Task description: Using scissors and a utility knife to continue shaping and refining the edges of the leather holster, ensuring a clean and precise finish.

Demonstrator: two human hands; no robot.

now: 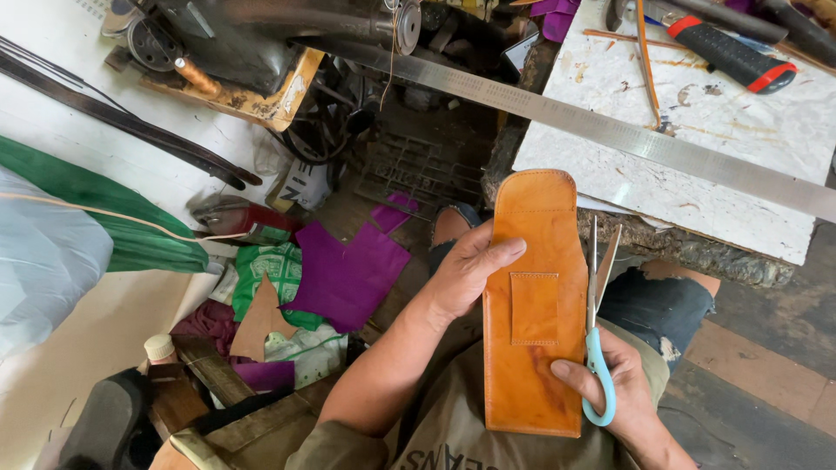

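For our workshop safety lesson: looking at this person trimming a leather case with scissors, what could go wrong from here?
1. The scissors run close along the tan leather case, so a slip might nick its edge.
2. The left hand steadies the case near the blades and could get cut.
3. The long steel ruler overhangs the white board and might get knocked off.

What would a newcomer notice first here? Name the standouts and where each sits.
The tan leather case at centre, gripped on its left edge by the left hand. Beside it, the right hand holds blue-handled scissors, blades up along the case's right edge. A long steel ruler runs diagonally across the white board above.
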